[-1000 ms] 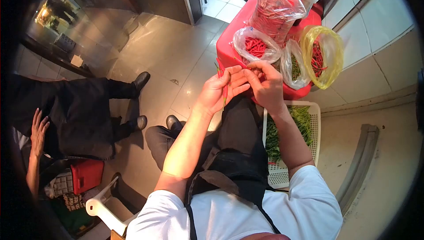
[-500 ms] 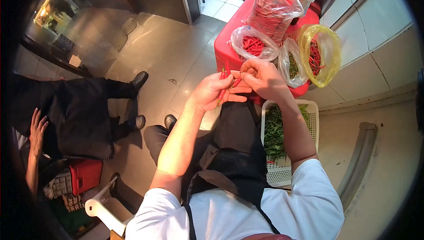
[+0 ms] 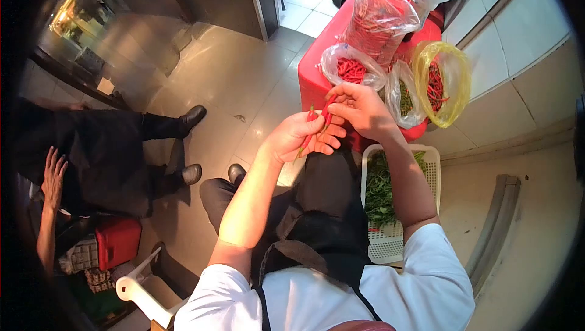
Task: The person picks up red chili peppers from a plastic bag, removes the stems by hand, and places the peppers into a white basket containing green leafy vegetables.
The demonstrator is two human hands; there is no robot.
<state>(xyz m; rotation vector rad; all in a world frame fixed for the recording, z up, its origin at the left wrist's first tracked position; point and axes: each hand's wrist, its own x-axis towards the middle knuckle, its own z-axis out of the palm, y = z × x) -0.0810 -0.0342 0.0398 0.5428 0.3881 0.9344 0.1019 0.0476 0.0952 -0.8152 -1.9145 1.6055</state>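
Note:
In the head view, my left hand (image 3: 298,136) is closed with red chili peppers (image 3: 312,115) held under its thumb, green stem ends showing. My right hand (image 3: 364,110) pinches another red chili pepper (image 3: 328,111) just above the left fingers. Both hands are close together over my lap, in front of the red stool (image 3: 309,74). Beyond them sits a clear bag of red chilies (image 3: 351,71). Next to it are a bag with green chilies (image 3: 404,94) and a yellow bag (image 3: 461,78) with red chilies.
A tall clear bag of chilies (image 3: 378,23) stands at the back of the stool. Under my right forearm, a white basket (image 3: 390,249) holds green leaves and stems (image 3: 379,194). At left sits another person in a dark apron (image 3: 109,160), above a red container (image 3: 119,242).
My right hand's pepper has swung more upright beside the left hand. The left fingers have curled in from being stretched out. The view has shifted slightly.

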